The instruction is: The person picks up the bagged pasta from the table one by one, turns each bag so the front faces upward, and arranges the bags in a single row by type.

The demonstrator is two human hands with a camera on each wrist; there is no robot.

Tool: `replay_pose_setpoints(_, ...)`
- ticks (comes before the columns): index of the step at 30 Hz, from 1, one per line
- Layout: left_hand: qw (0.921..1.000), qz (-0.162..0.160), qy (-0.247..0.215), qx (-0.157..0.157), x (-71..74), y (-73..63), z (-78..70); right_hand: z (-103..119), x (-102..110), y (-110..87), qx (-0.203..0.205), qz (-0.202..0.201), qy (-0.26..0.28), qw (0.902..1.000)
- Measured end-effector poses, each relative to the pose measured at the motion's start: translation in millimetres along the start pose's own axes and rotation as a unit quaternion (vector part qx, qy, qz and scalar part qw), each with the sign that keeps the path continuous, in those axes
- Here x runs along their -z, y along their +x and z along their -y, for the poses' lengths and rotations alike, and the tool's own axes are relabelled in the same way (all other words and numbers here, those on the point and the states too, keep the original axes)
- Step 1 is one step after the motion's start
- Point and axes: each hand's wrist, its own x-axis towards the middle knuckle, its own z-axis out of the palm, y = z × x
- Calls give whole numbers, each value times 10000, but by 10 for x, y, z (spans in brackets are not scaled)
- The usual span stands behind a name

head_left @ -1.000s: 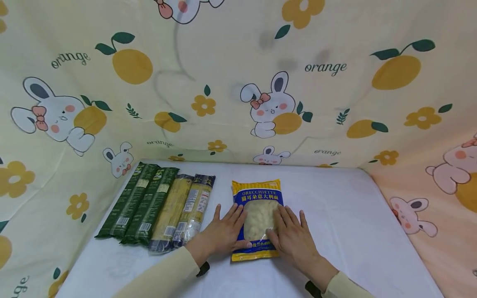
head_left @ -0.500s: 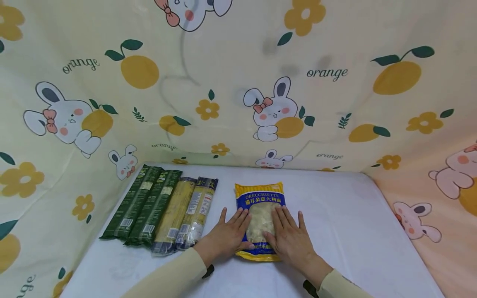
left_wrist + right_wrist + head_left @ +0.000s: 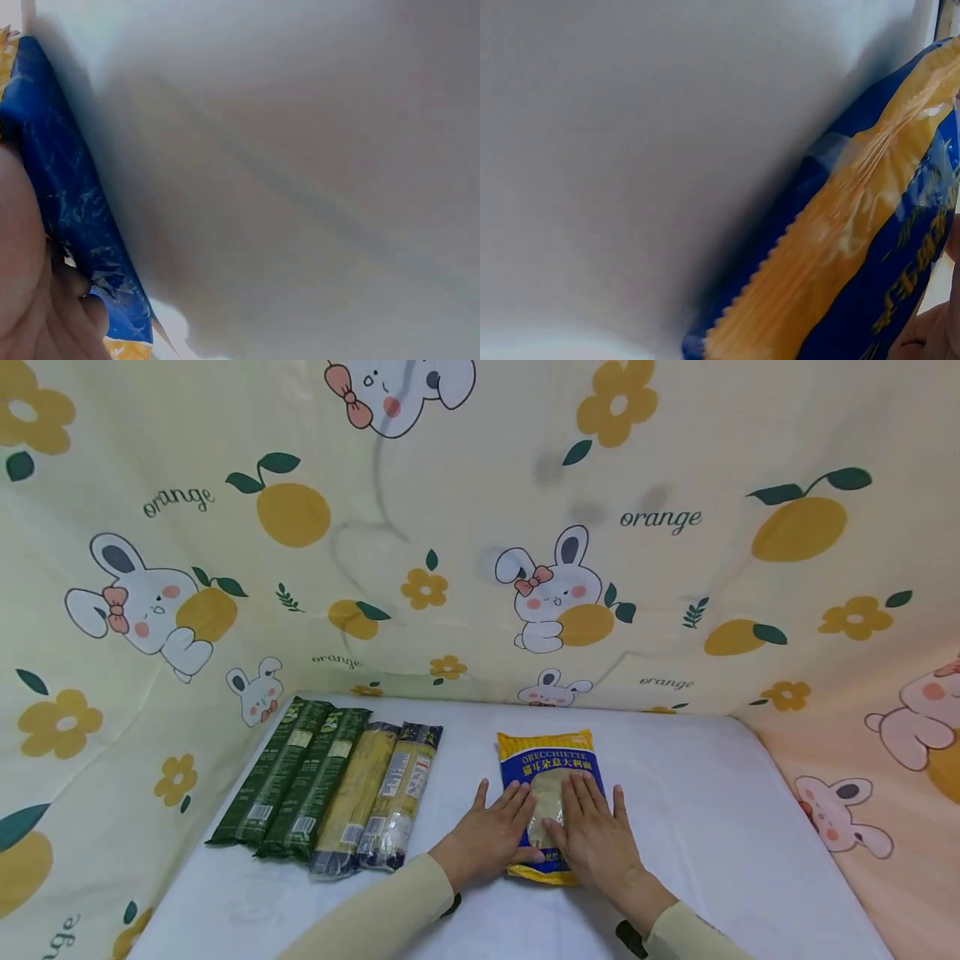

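A blue and yellow bag of orecchiette pasta [image 3: 547, 793] lies flat on the white table, with pale pasta showing through its clear window. Across its left side rests my left hand [image 3: 487, 835], fingers extended and thumb near the bottom edge. My right hand [image 3: 603, 843] lies over the right side of the window, also with straight fingers. The left wrist view catches the bag's blue edge [image 3: 71, 180] beside part of that hand. In the right wrist view the bag's crimped yellow seal [image 3: 817, 232] is close, with bits of a hand at the right border.
To the left lie two green pasta packets [image 3: 315, 785] and two clear packets of spaghetti with blue ends [image 3: 401, 793], side by side and slanted. A cloth printed with rabbits and oranges [image 3: 465, 527] hangs behind and along both sides of the table [image 3: 697, 827].
The orecchiette bag has shifted right, away from the spaghetti packets, with both hands still on it. The head view has tilted slightly; the other packets keep their arrangement.
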Motion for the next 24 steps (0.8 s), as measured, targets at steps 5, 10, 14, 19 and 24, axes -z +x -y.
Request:
replay_pose_setpoints(5, 9999, 30, -122, -10, -32, 110, -135, -76, -48, 1, -43, -57, 92, 9999)
replay_pose_setpoints(10, 9998, -88, -189, -59, -34, 208, -230, -180, -136, -3, -162, -112, 102, 9998)
replay_pose_setpoints(14, 9998, -90, -174, -49, -14, 239, -267, -250, -188, -19, -228, -152, 39, 9996)
replay_pose_setpoints(19, 9996, 68, -258, 31, 4, 257, -286, -294, -190, -15, -264, -207, -96, 9994)
replay_pose_setpoints(24, 9993, 202, -282, 131, 39, 277, -301, -322, -176, 7, -414, -259, -133, 9987)
